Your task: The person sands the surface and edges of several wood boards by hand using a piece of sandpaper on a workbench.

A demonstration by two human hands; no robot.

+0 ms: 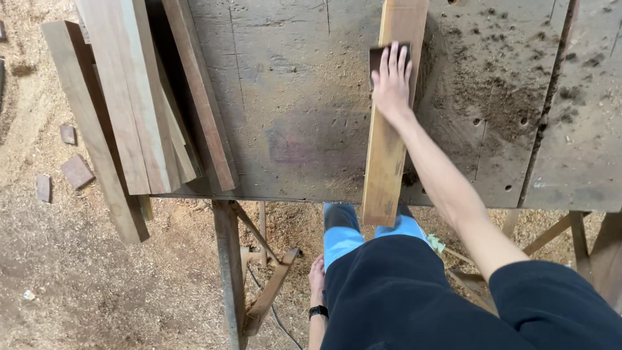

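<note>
right grip (392, 81) flat, pressing dark sanding pad (378, 57) on plank (387, 155) | left grip (317, 275) hangs loose, holding nothing | desk (298, 129) dusty, boards (139, 97) stacked at its left edge | floor (78, 285) sawdust

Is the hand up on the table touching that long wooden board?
Touching. The head view shows the right hand pressed flat on a dark sanding pad lying on the wooden board, its palm resting on the wood with no gap.

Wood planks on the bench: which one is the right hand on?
The lone plank lying mid-bench; the right hand presses a dark sanding pad on it. The others are stacked at the left edge.
</note>
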